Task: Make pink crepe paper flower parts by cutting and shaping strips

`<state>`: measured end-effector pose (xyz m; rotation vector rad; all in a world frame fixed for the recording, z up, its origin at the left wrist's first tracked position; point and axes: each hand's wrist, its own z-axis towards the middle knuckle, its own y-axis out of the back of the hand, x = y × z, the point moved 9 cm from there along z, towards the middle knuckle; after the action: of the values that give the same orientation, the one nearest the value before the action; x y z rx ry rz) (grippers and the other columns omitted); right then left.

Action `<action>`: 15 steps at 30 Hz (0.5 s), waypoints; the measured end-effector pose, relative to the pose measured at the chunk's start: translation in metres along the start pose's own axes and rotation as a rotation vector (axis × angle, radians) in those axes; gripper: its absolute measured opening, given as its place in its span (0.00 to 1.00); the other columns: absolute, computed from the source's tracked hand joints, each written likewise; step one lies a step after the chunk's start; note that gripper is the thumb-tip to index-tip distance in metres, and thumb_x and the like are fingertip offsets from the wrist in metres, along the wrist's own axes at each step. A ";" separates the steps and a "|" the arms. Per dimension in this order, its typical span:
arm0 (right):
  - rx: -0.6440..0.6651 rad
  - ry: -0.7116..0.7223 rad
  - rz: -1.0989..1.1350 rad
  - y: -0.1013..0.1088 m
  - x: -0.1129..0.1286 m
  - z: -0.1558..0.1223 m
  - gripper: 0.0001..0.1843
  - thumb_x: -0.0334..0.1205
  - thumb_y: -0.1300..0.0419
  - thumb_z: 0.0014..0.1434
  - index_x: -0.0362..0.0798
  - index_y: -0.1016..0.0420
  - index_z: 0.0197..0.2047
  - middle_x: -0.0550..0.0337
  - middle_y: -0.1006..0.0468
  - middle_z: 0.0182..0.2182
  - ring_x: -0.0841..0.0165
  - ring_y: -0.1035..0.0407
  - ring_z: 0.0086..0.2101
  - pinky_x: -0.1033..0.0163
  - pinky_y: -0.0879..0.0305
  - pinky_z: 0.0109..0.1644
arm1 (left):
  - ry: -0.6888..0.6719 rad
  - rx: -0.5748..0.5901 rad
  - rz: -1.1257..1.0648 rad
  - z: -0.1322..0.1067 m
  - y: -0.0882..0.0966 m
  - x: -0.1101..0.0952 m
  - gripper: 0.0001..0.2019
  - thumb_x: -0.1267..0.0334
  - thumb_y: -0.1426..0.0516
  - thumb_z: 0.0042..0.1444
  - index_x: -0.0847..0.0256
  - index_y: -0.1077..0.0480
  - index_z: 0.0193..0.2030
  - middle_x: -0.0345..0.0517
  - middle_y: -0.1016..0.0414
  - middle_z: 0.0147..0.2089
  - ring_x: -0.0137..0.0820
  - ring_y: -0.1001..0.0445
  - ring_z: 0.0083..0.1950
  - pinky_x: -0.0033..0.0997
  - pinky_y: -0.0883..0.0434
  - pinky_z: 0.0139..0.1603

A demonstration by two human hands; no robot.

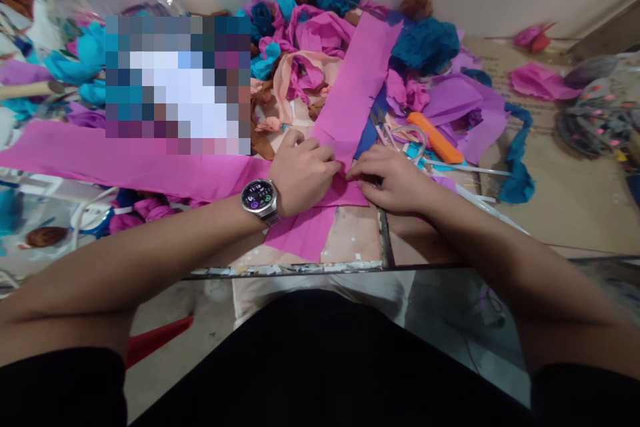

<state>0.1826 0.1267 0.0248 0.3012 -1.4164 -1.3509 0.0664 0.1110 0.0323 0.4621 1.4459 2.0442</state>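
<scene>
Two long bright pink crepe paper strips cross on the table in front of me. One strip point(360, 73) slants up and away to the right, while the other strip point(135, 163) stretches to the left. My left hand point(306, 170), with a watch point(259, 197) on its wrist, has its fingers curled down on the paper at the crossing. Close beside it, my right hand point(393, 179) pinches the paper's edge between thumb and fingers. The fingertips of both hands nearly meet, and the bit of paper between them is partly hidden.
Crumpled teal crepe paper point(427, 45) and purple paper point(467, 113) lie behind my hands. An orange utility knife point(435, 138) and metal pliers point(384, 125) rest right of centre. Dark wire coils point(593, 120) sit at far right. The table's front edge point(300, 269) runs before me.
</scene>
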 end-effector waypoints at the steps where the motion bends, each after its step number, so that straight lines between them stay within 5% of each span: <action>1: 0.001 -0.001 0.001 0.000 0.000 0.000 0.15 0.29 0.40 0.60 0.50 0.16 0.46 0.54 0.15 0.40 0.57 0.25 0.42 0.49 0.33 0.51 | 0.003 -0.007 -0.008 0.000 0.000 0.000 0.16 0.66 0.47 0.70 0.54 0.15 0.47 0.50 0.16 0.40 0.43 0.25 0.42 0.56 0.35 0.50; 15: 0.001 -0.003 0.007 0.001 0.001 0.000 0.14 0.30 0.41 0.62 0.49 0.15 0.45 0.52 0.15 0.40 0.56 0.24 0.43 0.47 0.32 0.52 | -0.025 0.113 0.115 -0.005 0.001 -0.011 0.13 0.67 0.45 0.69 0.61 0.19 0.52 0.57 0.20 0.47 0.50 0.28 0.49 0.54 0.36 0.45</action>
<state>0.1826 0.1260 0.0259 0.2946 -1.4193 -1.3452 0.0712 0.1003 0.0319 0.6283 1.5576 2.0451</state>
